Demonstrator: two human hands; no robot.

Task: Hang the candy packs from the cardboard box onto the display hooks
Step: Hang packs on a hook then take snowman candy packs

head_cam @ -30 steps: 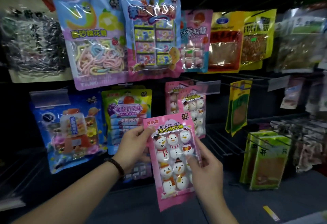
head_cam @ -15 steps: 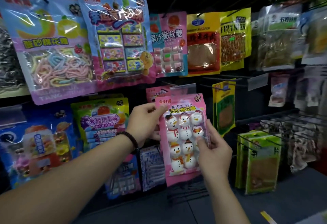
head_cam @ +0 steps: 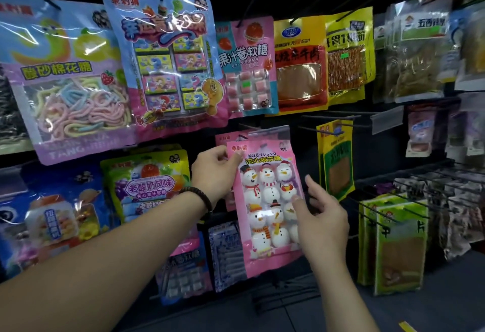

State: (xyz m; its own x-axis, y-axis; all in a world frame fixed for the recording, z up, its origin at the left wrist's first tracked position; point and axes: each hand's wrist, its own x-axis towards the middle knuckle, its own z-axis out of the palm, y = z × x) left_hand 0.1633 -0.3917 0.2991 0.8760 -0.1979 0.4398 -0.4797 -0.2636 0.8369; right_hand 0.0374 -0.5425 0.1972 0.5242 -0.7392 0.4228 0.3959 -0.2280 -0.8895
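Green-and-purple candy pack (head_cam: 147, 182) hangs at left. Just right of it the left hand (head_cam: 214, 171), beaded bracelet (head_cam: 200, 196) at the wrist, pinches the top-left corner of one pink snowman pack (head_cam: 267, 226), held upright before a second pink pack (head_cam: 222, 138). The right hand (head_cam: 320, 216) is loose, fingers spread, thumb on the snowman pack's right edge. One yellow-green pack (head_cam: 336, 163) hangs beyond.

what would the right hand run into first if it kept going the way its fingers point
Most likely the snowman marshmallow pack: the right hand points up and slightly left along that pack's right edge, its thumb on the front. Depth is unclear, so the fingers might slip behind it instead.
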